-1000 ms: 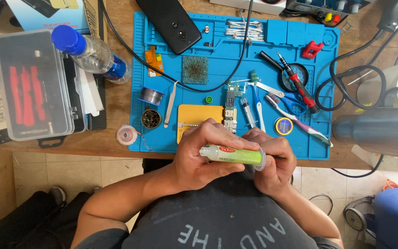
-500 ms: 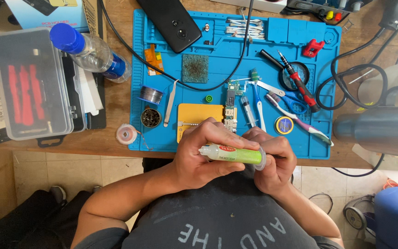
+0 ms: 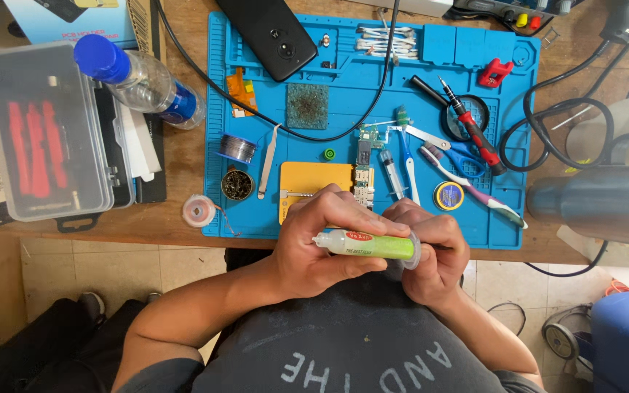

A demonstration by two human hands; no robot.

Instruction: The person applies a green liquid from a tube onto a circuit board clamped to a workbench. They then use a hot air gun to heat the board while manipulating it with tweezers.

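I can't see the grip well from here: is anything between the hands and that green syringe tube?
Nothing visible. The left hand wraps the green syringe tube directly, fingers over its top, and the right hand closes on its plunger end. Both hold it just off the near edge of the blue mat.

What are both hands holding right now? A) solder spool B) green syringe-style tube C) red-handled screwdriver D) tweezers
B: the left hand and right hand both grip the green syringe-style tube over the lap, while the red-handled screwdriver, tweezers and solder spool lie on the blue mat.
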